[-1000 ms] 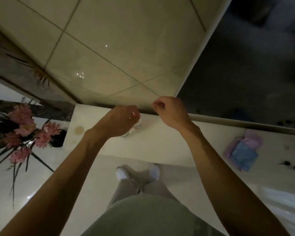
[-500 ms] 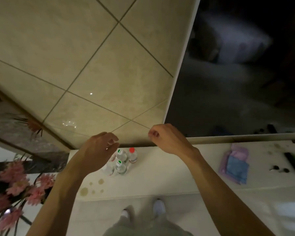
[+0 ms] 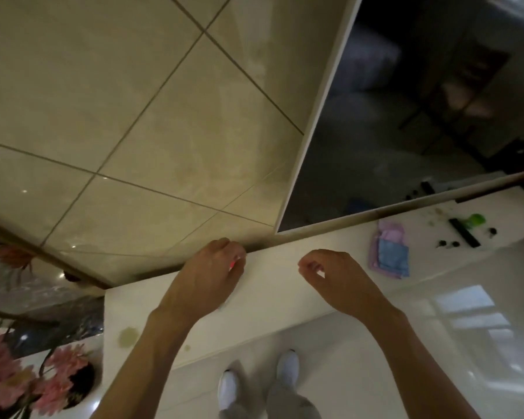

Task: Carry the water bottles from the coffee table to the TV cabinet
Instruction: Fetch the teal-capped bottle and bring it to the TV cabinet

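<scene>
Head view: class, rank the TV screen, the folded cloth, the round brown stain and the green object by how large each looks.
1. TV screen, by far the largest.
2. Folded cloth.
3. Brown stain and green object look about alike; the stain lies nearer the camera, so no ranking.

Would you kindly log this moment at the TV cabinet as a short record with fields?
Place: white TV cabinet top, below a dark TV screen
Left hand: over the cabinet top; a red cap shows at its fingers; grip unclear
Right hand: loosely curled, holding nothing
Right side: folded cloths on the cabinet
Left side: pink flowers
</scene>
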Motion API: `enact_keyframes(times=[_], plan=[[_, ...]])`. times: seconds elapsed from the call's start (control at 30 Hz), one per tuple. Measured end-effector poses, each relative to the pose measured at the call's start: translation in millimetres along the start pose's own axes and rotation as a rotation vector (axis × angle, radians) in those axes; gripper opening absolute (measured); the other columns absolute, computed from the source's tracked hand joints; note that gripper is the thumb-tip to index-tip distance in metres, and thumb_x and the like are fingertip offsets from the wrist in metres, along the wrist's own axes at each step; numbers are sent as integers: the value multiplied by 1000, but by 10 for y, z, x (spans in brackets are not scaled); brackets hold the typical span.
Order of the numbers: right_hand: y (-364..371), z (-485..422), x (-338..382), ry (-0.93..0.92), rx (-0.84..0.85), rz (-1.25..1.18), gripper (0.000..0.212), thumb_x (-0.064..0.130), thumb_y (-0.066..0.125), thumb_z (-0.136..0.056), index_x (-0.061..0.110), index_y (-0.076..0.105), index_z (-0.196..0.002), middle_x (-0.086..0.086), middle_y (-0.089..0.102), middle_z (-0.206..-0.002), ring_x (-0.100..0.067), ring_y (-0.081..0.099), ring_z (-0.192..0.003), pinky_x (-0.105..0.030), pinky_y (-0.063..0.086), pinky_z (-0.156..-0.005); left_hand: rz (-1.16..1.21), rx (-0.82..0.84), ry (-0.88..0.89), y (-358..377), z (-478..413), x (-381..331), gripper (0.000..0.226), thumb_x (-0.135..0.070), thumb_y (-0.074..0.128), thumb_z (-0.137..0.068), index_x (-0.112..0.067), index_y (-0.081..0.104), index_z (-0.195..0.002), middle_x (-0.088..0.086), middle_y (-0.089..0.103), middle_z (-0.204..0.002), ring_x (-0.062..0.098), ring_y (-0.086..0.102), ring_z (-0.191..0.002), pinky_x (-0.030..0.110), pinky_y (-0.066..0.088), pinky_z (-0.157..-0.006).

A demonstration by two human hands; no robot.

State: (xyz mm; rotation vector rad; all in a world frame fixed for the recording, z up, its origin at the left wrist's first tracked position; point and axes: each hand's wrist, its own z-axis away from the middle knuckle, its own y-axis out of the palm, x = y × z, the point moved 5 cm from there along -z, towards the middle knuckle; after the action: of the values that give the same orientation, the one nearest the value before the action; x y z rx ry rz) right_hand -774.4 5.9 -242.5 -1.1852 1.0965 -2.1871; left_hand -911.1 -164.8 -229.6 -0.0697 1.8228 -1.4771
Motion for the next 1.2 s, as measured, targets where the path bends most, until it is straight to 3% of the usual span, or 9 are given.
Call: enact_keyframes(times=[0.1, 0.17, 0.23, 0.33, 0.43, 0.73, 0.93, 1.2], plan=[[-144, 222, -91, 21, -74, -47, 41, 49, 46, -95, 16, 64, -110, 2, 66, -106, -14, 60, -95, -27, 45, -98, 5, 16, 54, 146, -57, -168, 17, -26, 52, -96, -18, 66, -102, -2, 64, -98, 12, 57, -83, 21, 40, -73], [-174, 403, -204, 60, -78, -33, 47, 46, 46, -96, 7, 61, -118, -4, 64, -115, -12, 57, -100, -17, 37, -96, -8, 39, 93, 258, -47, -317, 19, -29, 51, -97, -20, 65, -106, -4, 65, -102, 10, 59, -85, 17, 40, -75], [-185, 587, -374, 96, -99, 20, 30, 31, 52, -97, 12, 62, -117, 4, 64, -110, -5, 54, -94, -13, 40, -91, -9, 79, 120, 375, -13, -480, 20, -30, 50, -97, -21, 64, -109, -5, 65, -107, 10, 60, -92, 19, 44, -81], [-196, 901, -659, 116, -167, 5, 19, 29, 57, -95, 19, 68, -106, 6, 70, -102, -2, 60, -85, -15, 48, -83, 1, 168, 165, 570, 22, -798, 22, -30, 46, -99, -21, 62, -112, -6, 62, -113, 10, 57, -102, 23, 45, -90], [-242, 1313, -1031, 174, -230, -25, 15, 29, 57, -94, 22, 70, -100, 8, 72, -98, -4, 64, -85, -22, 52, -82, -10, 241, 255, 795, 84, -1242, 22, -28, 45, -100, -20, 62, -113, -5, 62, -111, 9, 55, -101, 19, 40, -87], [-346, 3134, -2442, 331, -405, -79, 18, 27, 55, -94, 19, 71, -100, 3, 71, -101, -11, 65, -87, -31, 54, -82, -134, 418, 505, 1675, 805, -3103, 23, -27, 45, -99, -17, 62, -112, -3, 62, -110, 12, 56, -102, 28, 47, -89], [-308, 4718, -3397, 506, -496, -98, 20, 26, 53, -97, 18, 69, -106, 3, 69, -104, -9, 64, -88, -19, 47, -78, -200, 536, 701, 2458, 1659, -4454, 19, -24, 50, -96, -16, 64, -105, 0, 64, -102, 16, 60, -96, 33, 48, -85], [-69, 6355, -4090, 737, -688, -198, 20, 32, 56, -95, 20, 70, -103, 5, 70, -97, -10, 65, -83, -31, 54, -79, -324, 640, 1016, 3202, 2460, -5797, 22, -30, 44, -97, -21, 62, -106, -3, 63, -105, 16, 60, -94, 34, 50, -84]])
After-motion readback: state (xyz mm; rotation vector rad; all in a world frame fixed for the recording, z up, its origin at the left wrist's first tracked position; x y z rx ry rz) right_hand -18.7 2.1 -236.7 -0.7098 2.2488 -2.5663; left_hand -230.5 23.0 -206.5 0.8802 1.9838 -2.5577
